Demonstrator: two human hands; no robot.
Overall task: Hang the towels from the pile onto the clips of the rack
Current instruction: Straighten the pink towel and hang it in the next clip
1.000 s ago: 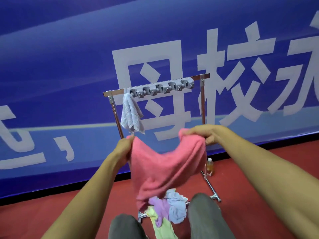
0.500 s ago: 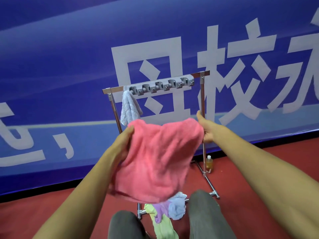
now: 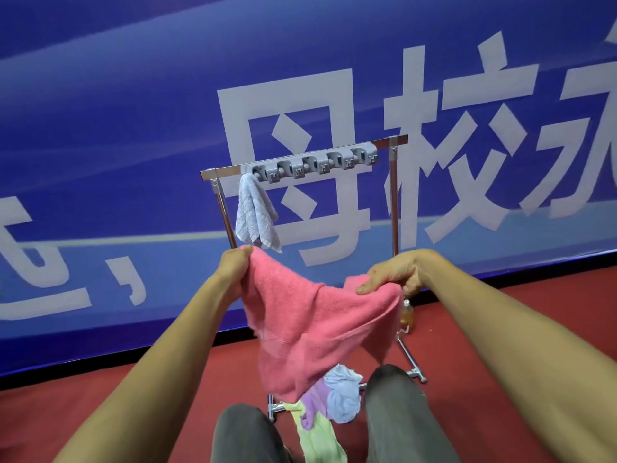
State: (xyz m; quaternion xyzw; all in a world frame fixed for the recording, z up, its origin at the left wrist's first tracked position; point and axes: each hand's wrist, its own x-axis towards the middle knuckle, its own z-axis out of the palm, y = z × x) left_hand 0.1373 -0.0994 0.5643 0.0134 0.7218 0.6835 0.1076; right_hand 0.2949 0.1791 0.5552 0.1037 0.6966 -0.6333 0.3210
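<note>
surface: red floor (image 3: 40, 412) | on it: towel pile (image 3: 337, 396), rack (image 3: 394, 202) standing, small bottle (image 3: 405, 314) near rack foot

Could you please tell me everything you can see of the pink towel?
The pink towel is fluffy terry cloth, held in the air before the rack. The left hand grips its top left corner; the right hand pinches its top right edge. It sags between them, creased, and its lower end hangs in front of the pile.

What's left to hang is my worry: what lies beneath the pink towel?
Below the pink towel, held by the left hand and right hand, a pile shows lilac, pale blue and yellow cloths; its covered part is hidden.
</note>
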